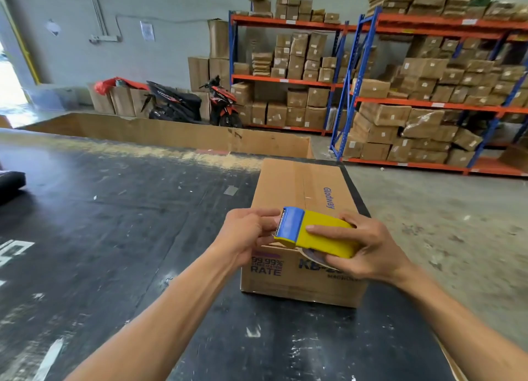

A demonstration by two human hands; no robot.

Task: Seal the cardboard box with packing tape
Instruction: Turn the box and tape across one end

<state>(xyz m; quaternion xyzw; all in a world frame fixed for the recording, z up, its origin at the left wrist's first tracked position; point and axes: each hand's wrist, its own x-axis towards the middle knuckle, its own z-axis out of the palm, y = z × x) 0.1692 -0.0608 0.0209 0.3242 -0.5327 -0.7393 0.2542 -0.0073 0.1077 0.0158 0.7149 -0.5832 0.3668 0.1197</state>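
Observation:
A brown cardboard box (303, 186) with blue print lies on the black table (114, 209), its top flaps closed along a centre seam. Above its near edge I hold a yellow tape dispenser (323, 235) with a blue cutter end. My right hand (368, 249) wraps around the yellow body and the tape roll under it. My left hand (248, 235) pinches at the blue toothed end, where the tape's loose end comes out; the tape itself is hard to see.
A large open cardboard bin (171, 132) stands behind the table. A dark object (11, 185) lies at the table's left edge. Beyond are a parked scooter (194, 103) and blue-orange racks (428, 103) full of cartons. The table's right edge runs close beside the box.

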